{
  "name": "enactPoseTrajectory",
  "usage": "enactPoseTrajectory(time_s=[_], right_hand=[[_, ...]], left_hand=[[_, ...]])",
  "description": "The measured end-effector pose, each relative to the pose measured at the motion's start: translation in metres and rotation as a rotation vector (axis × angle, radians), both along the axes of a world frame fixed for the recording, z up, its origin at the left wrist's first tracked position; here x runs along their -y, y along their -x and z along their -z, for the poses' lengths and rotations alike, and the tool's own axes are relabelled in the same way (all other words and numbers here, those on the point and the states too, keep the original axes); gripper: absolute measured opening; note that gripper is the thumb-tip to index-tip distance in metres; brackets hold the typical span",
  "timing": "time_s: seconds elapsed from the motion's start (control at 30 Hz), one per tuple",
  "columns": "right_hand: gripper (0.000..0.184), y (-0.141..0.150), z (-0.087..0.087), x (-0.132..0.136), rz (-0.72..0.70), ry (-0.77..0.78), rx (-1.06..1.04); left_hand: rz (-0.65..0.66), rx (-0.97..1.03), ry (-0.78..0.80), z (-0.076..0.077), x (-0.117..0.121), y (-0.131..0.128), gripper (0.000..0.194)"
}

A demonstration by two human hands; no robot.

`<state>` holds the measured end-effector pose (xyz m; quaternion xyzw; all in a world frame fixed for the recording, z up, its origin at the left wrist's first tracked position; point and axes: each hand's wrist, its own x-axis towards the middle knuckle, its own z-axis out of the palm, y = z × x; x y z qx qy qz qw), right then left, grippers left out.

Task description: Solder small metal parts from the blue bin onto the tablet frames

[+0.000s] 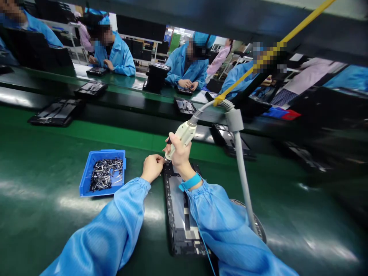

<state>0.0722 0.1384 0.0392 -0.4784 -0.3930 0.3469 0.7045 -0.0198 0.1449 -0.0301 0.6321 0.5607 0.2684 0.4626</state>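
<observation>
On my left, as I look over the worker's shoulders, a blue bin [100, 193] of small dark and shiny metal parts [105, 174] sits on the green bench [43, 161]. To its right comes the left hand [153, 168], fingers drawn narrow, almost in a pinch; I can't tell whether anything is between them. They are right at the far left corner of the opened flat device [176, 199], which lies just right of that hand. Its long axis runs away from the worker, the far end leaning slightly left. The right hand [180, 153] is above that far end, wrapped around a pale hand tool [185, 132] slanting down to the same corner, so both hands are about equally near it. The right sleeve [224, 214] covers part of the device. Farther right stands a grey post [243, 172].
</observation>
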Motion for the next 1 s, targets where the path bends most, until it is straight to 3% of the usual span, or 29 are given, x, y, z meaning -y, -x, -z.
enactPoseTrajectory(time_s=[0.27,0.43,0.57,0.73,0.8,0.9,1.0], right_hand=[[0.041,0.002,0.001,-0.002,-0.024,-0.005,-0.081],[0.043,-0.002,-0.030,0.008,-0.016,-0.131,-0.158],[0.047,-0.013,-0.053,0.041,-0.099,-0.223,-0.187],[0.051,-0.040,-0.049,0.119,-0.341,-0.216,-0.235],[0.052,-0.055,-0.044,0.151,-0.408,-0.164,-0.273],[0.054,-0.077,-0.036,0.188,-0.500,-0.077,-0.282],[0.057,-0.093,-0.029,0.207,-0.537,-0.045,-0.249]], left_hand=[[-0.016,-0.001,-0.004,0.004,-0.004,0.001,0.017],[-0.006,0.024,-0.050,-0.004,-0.004,0.005,0.021],[0.031,0.063,-0.140,-0.005,-0.009,0.008,0.042],[0.056,0.068,-0.170,0.002,-0.020,0.015,0.074],[0.022,-0.015,-0.291,0.001,-0.021,0.019,0.074],[0.034,-0.171,-0.702,-0.003,-0.001,0.021,0.057],[0.369,-0.235,-1.157,0.012,0.055,0.014,0.033]])
